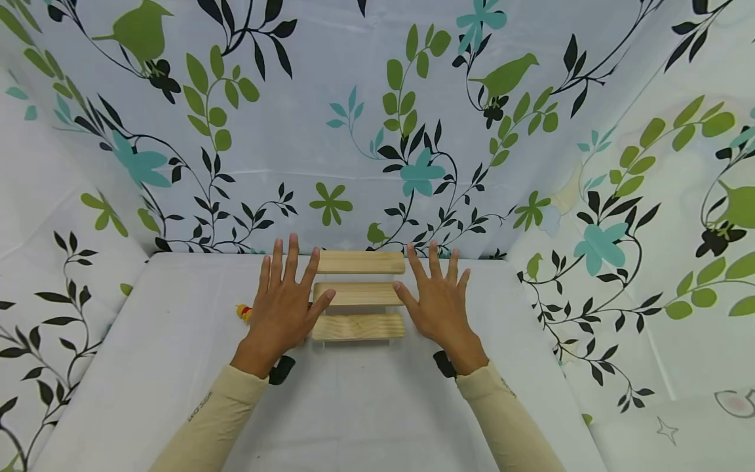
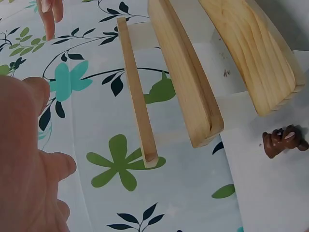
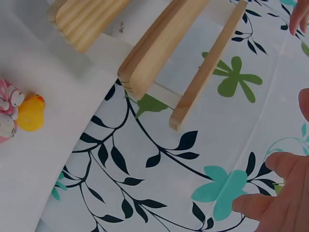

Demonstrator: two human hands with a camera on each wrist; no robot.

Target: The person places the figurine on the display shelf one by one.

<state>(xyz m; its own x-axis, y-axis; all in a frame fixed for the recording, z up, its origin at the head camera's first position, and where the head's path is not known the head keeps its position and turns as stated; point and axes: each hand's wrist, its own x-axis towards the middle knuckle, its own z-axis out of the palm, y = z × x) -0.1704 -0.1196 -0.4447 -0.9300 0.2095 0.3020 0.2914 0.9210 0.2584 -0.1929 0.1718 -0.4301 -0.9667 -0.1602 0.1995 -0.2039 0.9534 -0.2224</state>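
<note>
A stepped stand with three pale wooden slats (image 1: 358, 328) sits at the back of the white table, on what look like clear side supports. My left hand (image 1: 282, 311) is by its left end, fingers spread and pointing away from me, the thumb overlapping the lower slats in the head view. At the right end is my right hand (image 1: 439, 308), its fingers likewise spread and its thumb tip over the middle slat's end. Neither hand holds anything. Whether the thumbs touch the wood, I cannot tell. Both wrist views show the slats (image 2: 186, 77) close up, apart from the fingers.
A small orange-yellow figurine (image 1: 244, 313) lies left of my left hand. Close to the stand are a brown figurine (image 2: 285, 140), a yellow figurine (image 3: 31, 113) and a pink-and-white figurine (image 3: 7, 111). A leaf-and-bird patterned cloth (image 1: 283, 124) rises behind the white table (image 1: 354, 413).
</note>
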